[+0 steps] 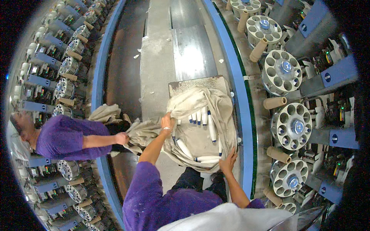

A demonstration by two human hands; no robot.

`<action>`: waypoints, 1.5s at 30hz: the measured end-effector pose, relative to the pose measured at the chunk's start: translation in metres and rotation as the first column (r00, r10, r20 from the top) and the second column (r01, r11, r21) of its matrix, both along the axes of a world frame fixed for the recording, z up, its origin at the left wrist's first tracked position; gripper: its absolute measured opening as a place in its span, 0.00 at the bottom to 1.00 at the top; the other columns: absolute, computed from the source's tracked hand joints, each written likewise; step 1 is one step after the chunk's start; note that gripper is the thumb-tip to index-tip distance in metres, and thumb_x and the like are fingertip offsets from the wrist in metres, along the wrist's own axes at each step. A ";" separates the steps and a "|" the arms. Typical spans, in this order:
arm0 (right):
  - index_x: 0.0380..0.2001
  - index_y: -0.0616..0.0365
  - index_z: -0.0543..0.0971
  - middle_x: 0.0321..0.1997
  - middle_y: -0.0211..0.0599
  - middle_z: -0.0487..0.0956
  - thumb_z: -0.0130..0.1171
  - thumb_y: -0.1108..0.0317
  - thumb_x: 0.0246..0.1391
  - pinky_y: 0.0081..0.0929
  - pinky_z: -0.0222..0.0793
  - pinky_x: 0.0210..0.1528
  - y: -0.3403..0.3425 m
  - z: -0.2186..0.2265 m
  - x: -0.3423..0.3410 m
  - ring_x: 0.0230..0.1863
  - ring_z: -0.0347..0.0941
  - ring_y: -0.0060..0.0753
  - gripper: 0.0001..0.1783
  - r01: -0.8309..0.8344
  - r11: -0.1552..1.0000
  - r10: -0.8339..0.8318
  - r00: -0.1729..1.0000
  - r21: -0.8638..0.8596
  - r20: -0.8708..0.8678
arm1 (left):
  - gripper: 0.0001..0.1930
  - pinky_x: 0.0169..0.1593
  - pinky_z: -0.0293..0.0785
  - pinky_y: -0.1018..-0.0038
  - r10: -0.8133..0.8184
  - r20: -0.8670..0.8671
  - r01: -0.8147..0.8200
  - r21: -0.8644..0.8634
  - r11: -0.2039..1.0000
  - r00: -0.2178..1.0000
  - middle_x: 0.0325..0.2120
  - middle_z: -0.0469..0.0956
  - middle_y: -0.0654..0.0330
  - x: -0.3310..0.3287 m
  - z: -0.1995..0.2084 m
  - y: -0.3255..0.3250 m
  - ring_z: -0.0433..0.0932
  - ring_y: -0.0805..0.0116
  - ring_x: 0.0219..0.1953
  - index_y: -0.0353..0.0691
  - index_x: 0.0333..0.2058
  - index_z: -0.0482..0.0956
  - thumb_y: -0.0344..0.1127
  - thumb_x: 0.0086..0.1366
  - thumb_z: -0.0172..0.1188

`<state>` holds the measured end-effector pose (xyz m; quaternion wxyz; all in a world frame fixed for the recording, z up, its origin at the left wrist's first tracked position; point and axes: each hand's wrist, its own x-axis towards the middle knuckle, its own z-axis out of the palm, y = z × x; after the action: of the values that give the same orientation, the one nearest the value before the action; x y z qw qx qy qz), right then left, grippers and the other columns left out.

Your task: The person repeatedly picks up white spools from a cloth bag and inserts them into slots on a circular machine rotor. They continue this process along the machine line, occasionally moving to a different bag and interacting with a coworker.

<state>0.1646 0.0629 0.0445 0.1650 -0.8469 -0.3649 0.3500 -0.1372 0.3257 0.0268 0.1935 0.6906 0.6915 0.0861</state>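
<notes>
A large beige cloth sack (194, 101) lies with its mouth spread wide on a flat cart (181, 86). Inside it are several white yarn bobbins (211, 128) with dark blue tips, some side by side, others lying aslant near the front. My left hand (166, 121) is closed on a gathered fold at the sack's left rim. At the front right rim, my right hand (228, 160) grips the cloth edge, its fingers partly hidden. Left of me, a co-worker's hand (122, 138) holds a bunched stretch of cloth (140, 133) that reaches toward my left hand.
The co-worker in a purple shirt (65, 136) stands close on the left. Winding machines with round bobbin magazines (282, 72) and paper cones (275, 102) line both sides. Blue rails (227, 50) edge the aisle. Lint scraps (136, 56) lie on the floor ahead.
</notes>
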 end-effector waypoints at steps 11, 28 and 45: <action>0.59 0.61 0.66 0.51 0.52 0.76 0.48 0.84 0.48 0.32 0.66 0.54 0.008 0.054 0.047 0.53 0.73 0.49 0.31 -0.039 0.906 0.012 0.998 0.421 0.067 | 0.12 0.36 0.72 0.69 0.185 0.845 -0.166 -0.116 0.979 0.501 0.27 0.77 0.61 0.040 0.205 0.038 0.73 0.70 0.29 0.32 0.38 0.77 0.36 0.62 0.54; 0.52 0.66 0.64 0.51 0.60 0.67 0.59 0.74 0.48 0.46 0.65 0.53 0.112 0.046 -0.007 0.51 0.66 0.63 0.27 -0.182 0.973 0.179 0.983 0.140 0.034 | 0.13 0.40 0.71 0.58 -0.101 0.180 0.150 -0.280 0.948 0.978 0.30 0.77 0.51 0.045 -0.016 -0.086 0.75 0.49 0.34 0.37 0.34 0.76 0.41 0.56 0.60; 0.63 0.56 0.59 0.64 0.44 0.64 0.56 0.76 0.51 0.34 0.57 0.62 0.127 0.061 0.035 0.63 0.62 0.42 0.35 0.098 0.994 -0.074 0.914 0.039 -0.400 | 0.22 0.44 0.72 0.63 0.731 0.467 -0.377 -0.643 0.667 0.497 0.32 0.80 0.49 0.061 0.023 0.039 0.79 0.51 0.37 0.34 0.40 0.77 0.41 0.46 0.64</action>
<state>0.2000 0.1901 0.1056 0.2754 -0.7682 -0.2962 0.4964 -0.0762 0.3647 0.0499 0.5549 0.2669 0.7531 0.2319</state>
